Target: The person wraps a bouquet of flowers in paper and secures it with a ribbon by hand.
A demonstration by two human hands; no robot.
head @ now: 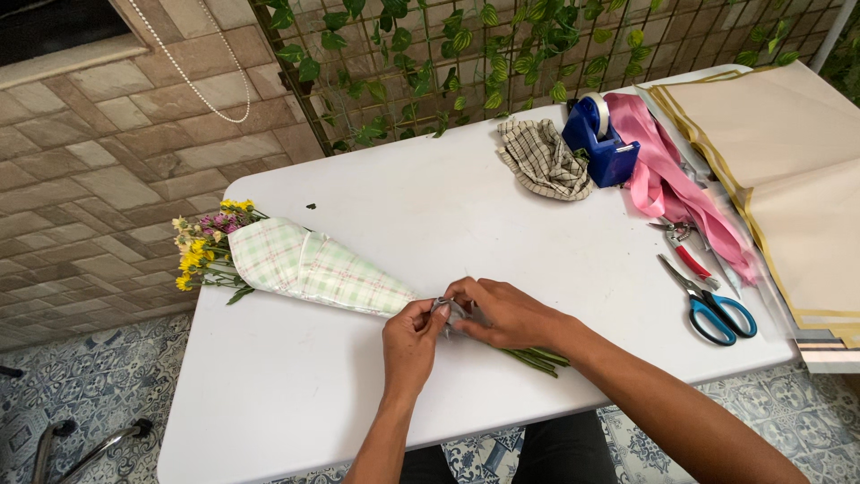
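**A:** So, how far along was the bouquet at that point?

**B:** Pretty far, I'd say. Both hands were pinched at the narrow neck of the wrap, where the paper ended and the stems came out. The left hand (410, 339) had its fingertips closed on a small bit of clear, shiny stuff there, tape I'd guess but couldn't tell for sure, and the right hand (507, 312) was clamped over the same spot, palm down, wrist bent inward.

**A:** And the flowers?

**B:** The checked paper cone (313, 267) was already rolled around them, running up and away to the left of the grip, with the yellow and pink flowers (204, 244) poking out past the table edge. The green stems (537, 358) stuck out just right of the grip.

**A:** What was left?

**B:** Securing the neck looked unfinished. The pink ribbon (667, 175), blue scissors (717, 309) and blue tape dispenser (598, 142) lay well off to the right, untouched.
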